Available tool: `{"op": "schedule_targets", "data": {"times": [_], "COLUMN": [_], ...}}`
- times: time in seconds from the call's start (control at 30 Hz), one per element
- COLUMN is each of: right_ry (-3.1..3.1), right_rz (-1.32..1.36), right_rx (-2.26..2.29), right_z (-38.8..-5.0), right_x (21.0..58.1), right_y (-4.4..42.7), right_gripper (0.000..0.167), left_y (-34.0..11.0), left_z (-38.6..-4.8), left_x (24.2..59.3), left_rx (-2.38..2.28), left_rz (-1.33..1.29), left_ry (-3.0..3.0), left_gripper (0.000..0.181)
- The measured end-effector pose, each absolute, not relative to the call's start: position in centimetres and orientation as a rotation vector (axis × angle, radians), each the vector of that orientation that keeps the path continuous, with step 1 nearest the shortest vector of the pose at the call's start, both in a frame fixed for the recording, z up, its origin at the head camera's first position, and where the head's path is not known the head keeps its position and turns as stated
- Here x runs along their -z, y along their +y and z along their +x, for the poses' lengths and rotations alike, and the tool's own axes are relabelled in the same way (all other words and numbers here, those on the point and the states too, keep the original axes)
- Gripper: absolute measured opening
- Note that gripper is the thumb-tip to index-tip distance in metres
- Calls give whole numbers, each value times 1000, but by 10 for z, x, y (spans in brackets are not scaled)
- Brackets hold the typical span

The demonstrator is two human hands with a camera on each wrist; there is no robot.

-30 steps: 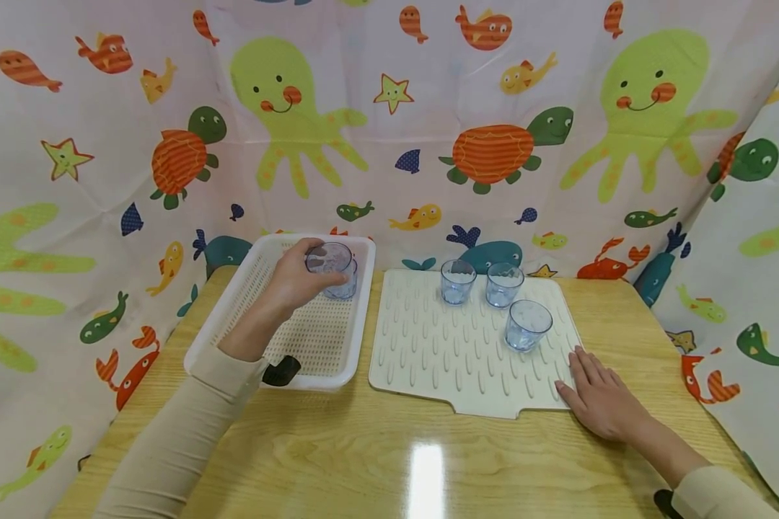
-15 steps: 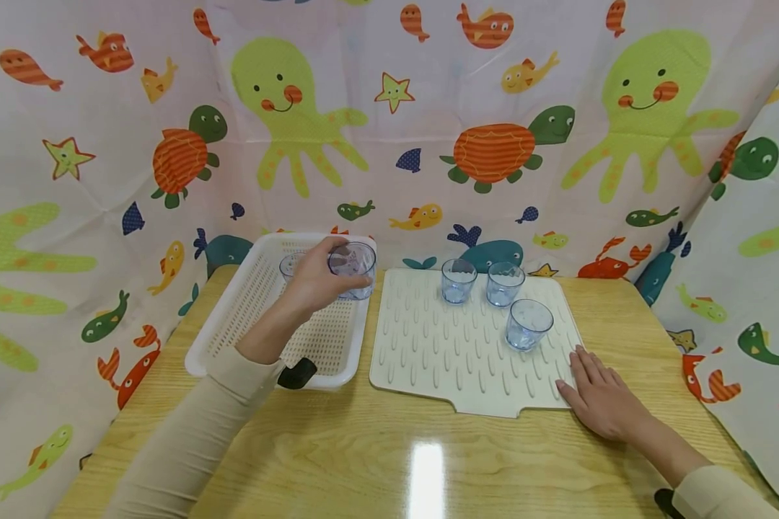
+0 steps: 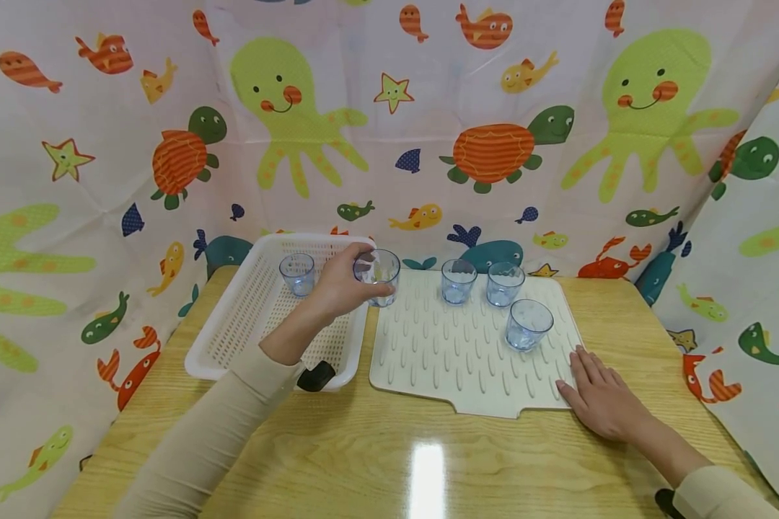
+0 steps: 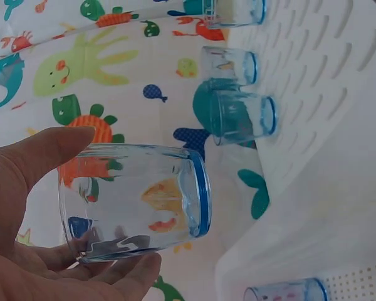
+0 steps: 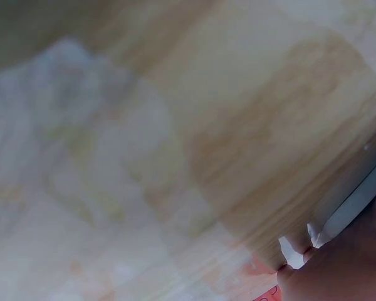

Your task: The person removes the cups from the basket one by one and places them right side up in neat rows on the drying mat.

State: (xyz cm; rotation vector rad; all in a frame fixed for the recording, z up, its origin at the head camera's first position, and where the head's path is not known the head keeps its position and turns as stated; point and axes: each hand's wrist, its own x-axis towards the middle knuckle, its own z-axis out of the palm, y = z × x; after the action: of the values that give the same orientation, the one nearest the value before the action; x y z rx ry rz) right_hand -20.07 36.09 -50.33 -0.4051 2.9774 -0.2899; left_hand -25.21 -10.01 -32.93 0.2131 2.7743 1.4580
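My left hand holds a clear bluish glass, set between thumb and curled fingers, over the adjoining edges of a white basket and a ridged board. Another glass sits in the basket; three more glasses stand on the board. My right hand rests flat, fingers straight, at the board's right edge.

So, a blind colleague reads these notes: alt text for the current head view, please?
A left hand holds a bluish glass near the right rim of a white basket, where another glass stands. Three more glasses stand on a ridged mat, the right hand resting at its right edge.
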Motion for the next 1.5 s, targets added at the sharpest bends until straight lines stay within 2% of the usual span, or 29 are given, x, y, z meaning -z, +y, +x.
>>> {"op": "schedule_targets", "data": {"times": [0.93,1.5], "right_ry": [2979,2986], "right_rz": [-407,-407], "right_rx": [306,284], "right_z": [-201,-200], "right_x": [503,504], "right_y": [361,361], "right_gripper": [84,84], "left_y": [-35,-3], "left_z": [-256,-263], "left_x": [345,363], "left_rx": [-1506,-1543], "left_rz": [283,219], "left_ry": [2669,2595], "left_gripper": [81,83]}}
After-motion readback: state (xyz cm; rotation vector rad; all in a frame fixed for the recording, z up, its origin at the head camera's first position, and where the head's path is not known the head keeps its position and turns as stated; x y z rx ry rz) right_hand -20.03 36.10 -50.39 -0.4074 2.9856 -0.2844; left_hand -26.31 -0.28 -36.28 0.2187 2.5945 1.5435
